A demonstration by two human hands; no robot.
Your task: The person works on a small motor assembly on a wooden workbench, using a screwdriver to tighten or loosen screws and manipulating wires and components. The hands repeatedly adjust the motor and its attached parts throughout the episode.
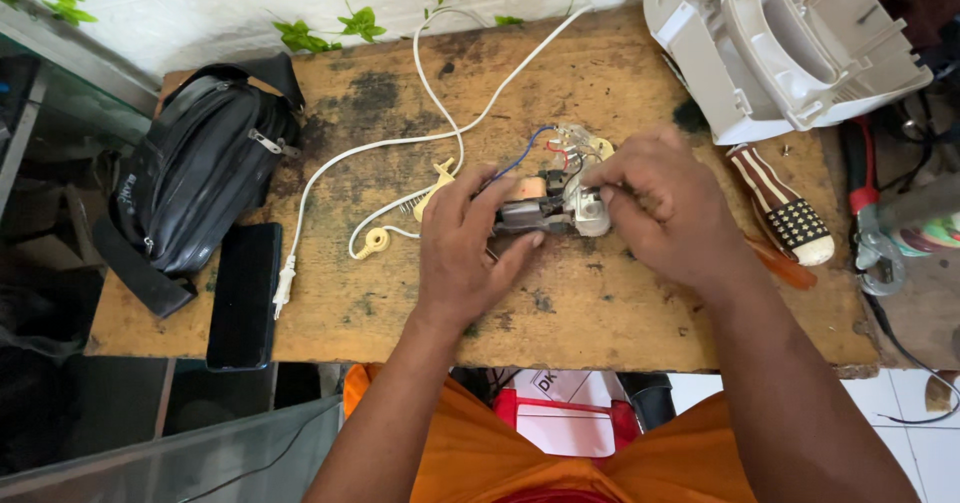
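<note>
Mid-surface, the small motor (550,208) lies between both hands. The left hand (462,248) wraps its fingers around the near and left side, gripping it so it stays put, thumb pressed against the body. The right hand (660,208) pinches the motor's pale right end with closed fingertips, seemingly to work on that end. A white cord (400,143) trails left to its plug; a black bag (195,168) and phone (243,293) lie far left, a striped-handled screwdriver (785,208) right.

Bright, soft daylight falls evenly on the bench (600,303); shadows are faint, the picture sharp, the edges bent.
</note>
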